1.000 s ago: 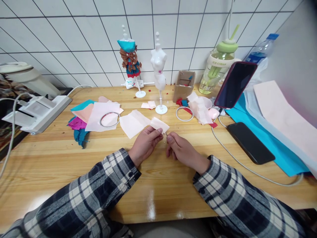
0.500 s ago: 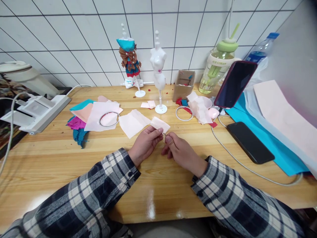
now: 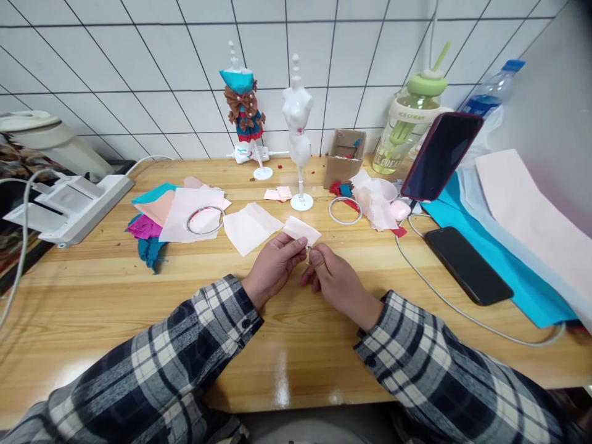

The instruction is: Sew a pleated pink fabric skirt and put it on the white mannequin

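Observation:
My left hand (image 3: pixel 280 262) is closed, pinching a small pale pink paper piece (image 3: pixel 303 230) between thumb and fingers. Close against its lower corner, my right hand (image 3: pixel 340 274) is closed in a pinch; something thin and small shows at its fingertips, too little to name. Left of the hands lies a larger pale pink sheet (image 3: pixel 250 227), creased and flat on the table (image 3: pixel 277 345). Beyond them stands a bare white mini mannequin (image 3: pixel 298 117) on a round base. Small pink scraps (image 3: pixel 277 193) lie at its foot.
Behind stands a dressed mannequin (image 3: pixel 245 111). Coloured sheets (image 3: pixel 155 206) with a metal ring (image 3: pixel 205 221) lie left, a second ring (image 3: pixel 345 210) right. A cardboard box (image 3: pixel 345 160), green-lidded bottle (image 3: pixel 407 123), propped phone (image 3: pixel 441 157), flat phone (image 3: pixel 468 265) and cable (image 3: pixel 435 300) occupy the right side.
Both hands stay together at the paper piece, with only a slight shift of the fingertips. The whole view has moved a little.

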Motion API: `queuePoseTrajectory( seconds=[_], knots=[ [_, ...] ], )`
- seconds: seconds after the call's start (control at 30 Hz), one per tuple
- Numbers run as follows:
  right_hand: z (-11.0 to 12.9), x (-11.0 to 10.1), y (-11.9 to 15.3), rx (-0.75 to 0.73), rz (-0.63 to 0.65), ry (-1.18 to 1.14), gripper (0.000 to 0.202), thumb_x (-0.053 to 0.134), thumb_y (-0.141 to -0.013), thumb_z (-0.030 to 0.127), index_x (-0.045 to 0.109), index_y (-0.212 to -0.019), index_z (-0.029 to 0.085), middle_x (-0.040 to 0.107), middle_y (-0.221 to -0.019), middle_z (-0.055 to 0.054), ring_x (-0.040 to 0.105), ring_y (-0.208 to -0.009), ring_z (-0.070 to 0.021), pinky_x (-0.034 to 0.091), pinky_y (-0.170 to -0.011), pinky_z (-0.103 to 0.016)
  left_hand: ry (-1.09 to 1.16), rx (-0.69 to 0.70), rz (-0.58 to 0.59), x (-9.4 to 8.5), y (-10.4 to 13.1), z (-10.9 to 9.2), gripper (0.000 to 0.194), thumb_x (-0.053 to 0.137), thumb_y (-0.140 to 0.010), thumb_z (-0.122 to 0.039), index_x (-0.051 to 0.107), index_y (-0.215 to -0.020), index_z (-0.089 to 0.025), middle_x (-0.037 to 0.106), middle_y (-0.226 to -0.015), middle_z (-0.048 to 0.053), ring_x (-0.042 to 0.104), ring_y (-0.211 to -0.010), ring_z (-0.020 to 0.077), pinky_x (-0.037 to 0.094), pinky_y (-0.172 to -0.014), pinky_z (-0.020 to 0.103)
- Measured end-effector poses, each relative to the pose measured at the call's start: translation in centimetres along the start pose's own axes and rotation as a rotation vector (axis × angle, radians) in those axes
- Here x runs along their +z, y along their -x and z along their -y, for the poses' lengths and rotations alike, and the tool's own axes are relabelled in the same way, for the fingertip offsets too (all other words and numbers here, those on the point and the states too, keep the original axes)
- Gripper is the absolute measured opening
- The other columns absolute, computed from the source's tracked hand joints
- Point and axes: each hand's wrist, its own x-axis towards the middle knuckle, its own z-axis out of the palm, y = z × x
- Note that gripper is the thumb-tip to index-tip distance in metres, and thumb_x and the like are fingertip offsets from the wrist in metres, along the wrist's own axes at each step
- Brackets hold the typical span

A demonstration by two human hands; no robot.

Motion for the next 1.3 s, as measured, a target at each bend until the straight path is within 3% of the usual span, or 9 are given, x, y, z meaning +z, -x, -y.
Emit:
queuePoseTrajectory(
  seconds=[1.0,1.13,1.3],
  knots=[
    [-0.4,0.0,-0.3,-0.006,0.003,0.032,0.03,0.027,-0.102,0.045,0.046,-0.094,0.024,0.065,-0.064,0.004,0.056,-0.053,-0.0123,0.037,-0.057,-0.026,-0.018,-0.011,0.034,-0.1,0.0,0.1,0.019,0.076,-0.076,-0.026,0.067,-0.087,-0.014,0.067,-0.077,0.002,0.062,-0.071,0.012,0.049,-0.068,0.024],
    [-0.6,-0.5,-0.2,-0.011,0.058,-0.017,0.035,0.025,-0.101,0.05,0.045,-0.089,0.024,0.065,-0.064,0.004,0.054,-0.049,-0.0114,0.037,-0.056,-0.026,0.016,-0.01,-0.018,-0.3,0.0,0.1,0.017,0.078,-0.074,-0.023,0.067,-0.082,-0.014,0.065,-0.074,0.0,0.06,-0.07,0.009,0.049,-0.069,0.021],
    [-0.8,-1.5,-0.1,-0.027,0.018,0.051,0.04,0.023,-0.101,0.05,0.047,-0.083,0.023,0.058,-0.061,0.004,0.053,-0.055,-0.0131,0.037,-0.057,-0.027,0.029,-0.022,-0.085,-0.4,0.0,-0.1,0.017,0.08,-0.07,-0.02,0.067,-0.079,-0.013,0.064,-0.072,-0.001,0.058,-0.067,0.0072,0.048,-0.067,0.018]
  ],
)
